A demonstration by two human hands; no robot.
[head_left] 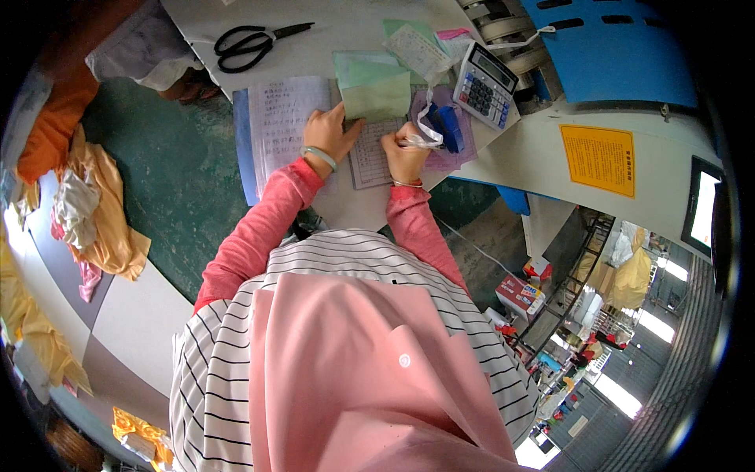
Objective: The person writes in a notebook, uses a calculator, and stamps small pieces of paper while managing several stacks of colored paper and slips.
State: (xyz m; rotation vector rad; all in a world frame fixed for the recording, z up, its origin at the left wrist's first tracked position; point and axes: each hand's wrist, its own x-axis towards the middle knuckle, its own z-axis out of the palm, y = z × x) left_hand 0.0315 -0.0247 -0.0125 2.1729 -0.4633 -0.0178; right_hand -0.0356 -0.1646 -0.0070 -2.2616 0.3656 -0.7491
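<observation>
In the head view, the left hand (330,135) spreads thumb and forefinger at the edge of a white ruled pad (371,160), with pale-green paper (379,96) just beyond the fingertips. The right hand (404,160) pinches a slim, whitish pen-like thing (423,143) beside it.

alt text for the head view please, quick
Seen from above, a right hand grips what looks like a pen at a printed form pad, while the left hand rests at its upper left. Around them on a white table lie a handwritten notebook, a calculator and black scissors.
</observation>
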